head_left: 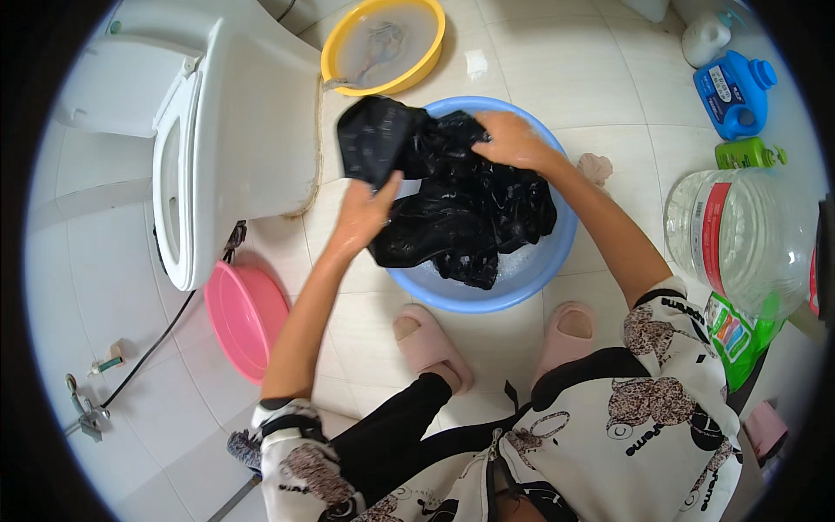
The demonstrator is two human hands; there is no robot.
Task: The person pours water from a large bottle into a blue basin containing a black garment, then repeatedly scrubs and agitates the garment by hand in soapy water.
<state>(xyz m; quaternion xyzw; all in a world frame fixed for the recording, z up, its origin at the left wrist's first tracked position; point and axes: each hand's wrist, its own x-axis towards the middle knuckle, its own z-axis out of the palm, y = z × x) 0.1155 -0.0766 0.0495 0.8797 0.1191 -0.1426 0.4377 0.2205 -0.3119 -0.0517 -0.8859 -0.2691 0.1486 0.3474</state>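
A wet black garment (450,209) lies bunched over a round blue plastic basin (479,303) on the floor. Some soapy water (518,264) shows beneath the cloth. My left hand (365,212) grips one part of it at the basin's left side, where a flat black panel (375,137) stands up past the rim. At the upper right of the basin, my right hand (512,140) holds another bunched portion, its fingertips partly hidden in the folds.
A yellow basin (434,55) holds cloudy water and a soaking cloth (385,42). The toilet (261,117) and a pink basin (254,313) stand on the left. On the right are a blue detergent jug (730,98), a green pump bottle (743,154), a large clear water bottle (743,228) and a green bag (740,339).
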